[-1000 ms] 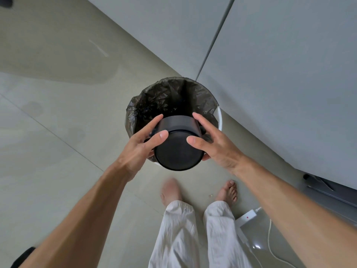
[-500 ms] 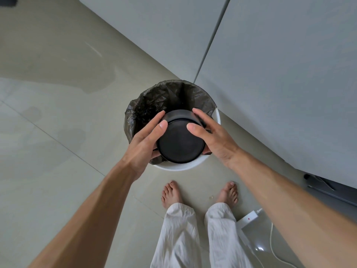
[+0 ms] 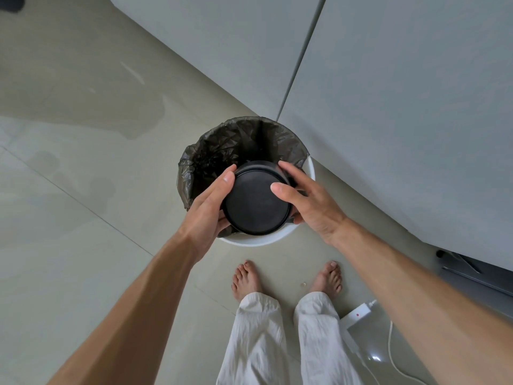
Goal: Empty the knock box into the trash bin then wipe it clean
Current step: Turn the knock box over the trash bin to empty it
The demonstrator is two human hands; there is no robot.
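The black round knock box (image 3: 256, 202) is turned upside down, its flat base facing me, its mouth pointing down into the trash bin. My left hand (image 3: 209, 209) grips its left side and my right hand (image 3: 308, 204) grips its right side. Below it stands the white trash bin (image 3: 258, 241) lined with a dark plastic bag (image 3: 236, 143). The inside of the knock box is hidden.
Grey cabinet doors (image 3: 388, 107) rise right behind the bin. My bare feet (image 3: 245, 279) stand on the pale tiled floor just before it. A white power strip (image 3: 356, 315) with a cable lies on the floor at the lower right.
The knock box has tipped further over, from showing its side wall to fully upside down, and has sunk lower toward the bin's mouth. Both hands stayed on it.
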